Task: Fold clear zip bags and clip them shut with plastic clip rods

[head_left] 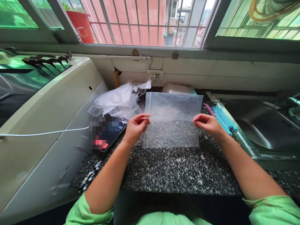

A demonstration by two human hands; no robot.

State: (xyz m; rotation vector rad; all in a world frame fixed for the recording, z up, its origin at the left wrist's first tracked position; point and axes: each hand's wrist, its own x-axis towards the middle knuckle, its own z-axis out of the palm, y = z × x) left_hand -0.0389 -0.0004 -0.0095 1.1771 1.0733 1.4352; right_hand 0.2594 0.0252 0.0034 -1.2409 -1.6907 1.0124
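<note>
Clear bag (173, 129), spread flat, seemingly unfilled, pinched by left hand (136, 128) at nine o'clock, right hand (209, 123) at three

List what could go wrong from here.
1. The bag is pinched only near its sides by the left hand and right hand; it could slip.
2. The phone lies close by the left hand, which might nudge it.
3. The blue strips lie beside the sink; a knock could drop some in.

The person's top (167, 218) is light green, with loose, creased short sleeves (273, 210).
</note>
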